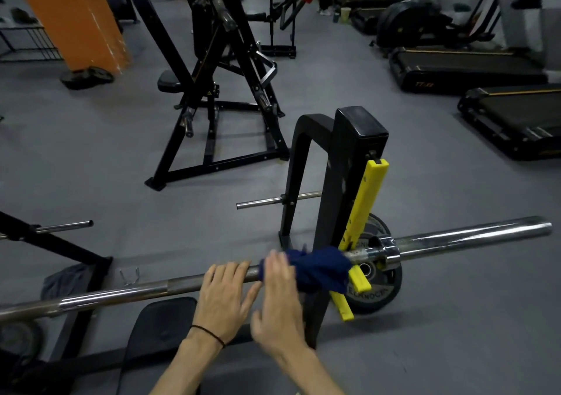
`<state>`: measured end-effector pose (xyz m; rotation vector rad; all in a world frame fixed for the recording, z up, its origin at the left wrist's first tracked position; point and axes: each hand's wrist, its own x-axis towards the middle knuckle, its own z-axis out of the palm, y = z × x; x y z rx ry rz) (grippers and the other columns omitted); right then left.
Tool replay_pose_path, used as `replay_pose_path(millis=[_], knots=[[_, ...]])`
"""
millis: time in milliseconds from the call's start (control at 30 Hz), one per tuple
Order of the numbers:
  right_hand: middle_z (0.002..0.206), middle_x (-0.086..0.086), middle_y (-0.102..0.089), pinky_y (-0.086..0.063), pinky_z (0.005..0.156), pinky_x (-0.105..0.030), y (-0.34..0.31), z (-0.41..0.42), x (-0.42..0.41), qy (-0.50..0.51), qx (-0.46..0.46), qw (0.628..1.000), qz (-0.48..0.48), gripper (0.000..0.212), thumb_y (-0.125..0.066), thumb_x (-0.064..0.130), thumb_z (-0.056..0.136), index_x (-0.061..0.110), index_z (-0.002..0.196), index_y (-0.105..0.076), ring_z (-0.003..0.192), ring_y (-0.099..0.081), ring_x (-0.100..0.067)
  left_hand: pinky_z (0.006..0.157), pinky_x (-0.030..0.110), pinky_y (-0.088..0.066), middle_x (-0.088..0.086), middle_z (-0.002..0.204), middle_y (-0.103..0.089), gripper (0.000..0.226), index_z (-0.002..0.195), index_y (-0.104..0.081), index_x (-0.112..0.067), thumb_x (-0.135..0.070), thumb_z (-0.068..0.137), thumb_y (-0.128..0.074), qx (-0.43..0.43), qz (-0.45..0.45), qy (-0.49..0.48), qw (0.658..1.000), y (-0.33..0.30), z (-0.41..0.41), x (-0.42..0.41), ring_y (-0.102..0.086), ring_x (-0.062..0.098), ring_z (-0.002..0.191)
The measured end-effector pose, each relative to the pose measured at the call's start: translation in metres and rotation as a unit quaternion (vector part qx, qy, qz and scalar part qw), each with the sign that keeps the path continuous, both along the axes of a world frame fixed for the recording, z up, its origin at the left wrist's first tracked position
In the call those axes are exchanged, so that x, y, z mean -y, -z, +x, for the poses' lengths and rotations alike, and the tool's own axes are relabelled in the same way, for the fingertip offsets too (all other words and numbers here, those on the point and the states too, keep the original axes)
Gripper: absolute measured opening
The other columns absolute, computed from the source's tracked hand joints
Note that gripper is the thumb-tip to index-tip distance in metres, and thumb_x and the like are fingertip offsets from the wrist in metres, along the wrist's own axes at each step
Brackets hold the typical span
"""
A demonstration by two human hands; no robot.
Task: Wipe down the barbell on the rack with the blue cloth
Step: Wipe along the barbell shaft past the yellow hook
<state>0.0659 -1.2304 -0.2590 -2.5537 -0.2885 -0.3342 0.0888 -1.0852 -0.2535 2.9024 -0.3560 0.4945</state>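
The steel barbell (121, 294) lies across the rack, running from lower left to the right edge. A dark blue cloth (321, 268) is bunched around the bar just left of the black rack upright (349, 167) and its yellow hook strip (368, 200). My left hand (224, 297) rests on the bar with its fingers laid over the top, just left of the cloth. My right hand (279, 303) is blurred; its straight fingers touch the cloth's left end, with the thumb spread away below.
A weight plate (382, 291) leans behind the upright under the bar's sleeve. The black bench pad (161, 328) is below my arms. A black machine frame (218, 91) stands ahead, treadmills (461, 69) at right, an orange pillar (73, 15) far left, a grey rag (63, 279) on the floor.
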Motion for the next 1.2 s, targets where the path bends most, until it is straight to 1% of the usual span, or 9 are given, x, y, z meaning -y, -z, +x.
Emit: replay_pose_path(millis=[133,333,467,567,667,767,933,1067,1200], knots=[[0.171,-0.007,-0.006,-0.014,0.127,-0.04,0.004,0.015,0.069,-0.027,0.041,0.992,-0.116,0.105,-0.067,0.0,0.072,0.006,0.162,-0.014,0.157,-0.005,-0.021,0.059,0.036,-0.041,0.0,0.076,-0.055,0.045,0.092,-0.063,-0.016,-0.054,0.099,-0.041,0.05,0.051,0.015,0.997,-0.005,0.015,-0.002,-0.051,0.021,0.063],[0.17,-0.012,-0.005,0.005,0.127,-0.038,-0.003,0.016,0.036,0.108,-0.039,0.993,-0.019,0.105,-0.065,0.007,0.073,0.003,0.161,-0.008,0.157,0.004,-0.024,0.036,0.024,-0.037,0.003,0.048,-0.054,0.048,0.076,-0.065,-0.017,-0.044,0.101,-0.035,-0.027,0.122,0.009,0.992,-0.027,0.038,0.007,-0.054,0.026,0.036],[0.169,-0.007,-0.009,-0.002,0.124,-0.037,-0.014,0.011,0.022,-0.098,-0.012,0.991,-0.088,0.101,-0.065,0.018,0.072,0.005,0.16,-0.018,0.157,-0.01,-0.024,0.076,0.038,-0.05,0.011,0.116,-0.068,0.036,0.134,-0.052,-0.021,-0.036,0.109,-0.03,-0.288,0.19,0.026,0.938,-0.054,0.063,0.008,-0.067,0.031,0.104],[0.166,-0.007,-0.023,-0.018,0.125,-0.038,-0.006,0.025,0.087,-0.056,0.022,0.988,-0.143,0.097,-0.072,0.006,0.072,0.006,0.158,-0.028,0.155,-0.02,-0.022,0.078,0.034,-0.051,0.01,0.109,-0.07,0.026,0.123,-0.056,-0.019,-0.031,0.105,-0.042,-0.424,0.105,0.031,0.899,-0.06,0.078,0.005,-0.067,0.027,0.092],[0.169,-0.012,-0.008,-0.012,0.124,-0.042,-0.005,0.016,0.087,0.123,-0.034,0.989,-0.076,0.106,-0.072,0.006,0.068,0.003,0.16,-0.018,0.157,-0.008,-0.027,0.073,0.036,-0.052,0.001,0.088,-0.072,0.032,0.105,-0.064,-0.03,-0.041,0.106,-0.034,-0.258,0.093,-0.053,0.96,-0.046,0.06,0.004,-0.07,0.026,0.087],[0.169,-0.019,0.007,-0.004,0.124,-0.044,-0.008,0.001,0.014,0.081,-0.039,0.995,-0.041,0.114,-0.068,0.022,0.07,-0.002,0.16,-0.002,0.156,0.007,-0.033,0.06,0.038,-0.055,0.004,0.074,-0.073,0.053,0.081,-0.07,-0.022,-0.053,0.098,-0.029,-0.104,-0.042,-0.088,0.99,-0.027,0.039,0.013,-0.071,0.031,0.07],[0.169,-0.018,-0.006,-0.026,0.123,-0.045,-0.011,0.01,0.057,-0.016,0.0,0.983,-0.183,0.108,-0.073,0.011,0.068,-0.001,0.159,-0.017,0.156,-0.009,-0.031,0.114,0.04,-0.031,0.012,0.145,-0.057,0.062,0.137,-0.061,-0.008,-0.051,0.102,-0.03,-0.036,-0.028,-0.013,0.999,-0.023,0.029,0.014,-0.052,0.029,0.136],[0.169,-0.019,-0.004,-0.015,0.126,-0.046,-0.015,0.013,0.079,0.145,-0.073,0.98,-0.118,0.114,-0.077,0.02,0.068,-0.001,0.16,-0.013,0.157,-0.005,-0.032,0.121,0.048,-0.021,0.013,0.161,-0.034,0.067,0.152,-0.042,-0.01,-0.053,0.102,-0.031,-0.019,0.01,-0.014,1.0,-0.024,0.025,0.0,-0.029,0.031,0.15],[0.17,-0.015,0.009,-0.006,0.123,-0.042,-0.01,-0.008,0.014,-0.002,-0.055,0.995,-0.082,0.122,-0.074,0.03,0.069,0.002,0.161,0.0,0.157,0.005,-0.03,0.122,0.049,-0.018,0.014,0.163,-0.031,0.071,0.154,-0.039,-0.009,-0.057,0.104,-0.024,-0.032,0.033,-0.022,0.999,-0.014,0.022,-0.008,-0.027,0.032,0.151]])
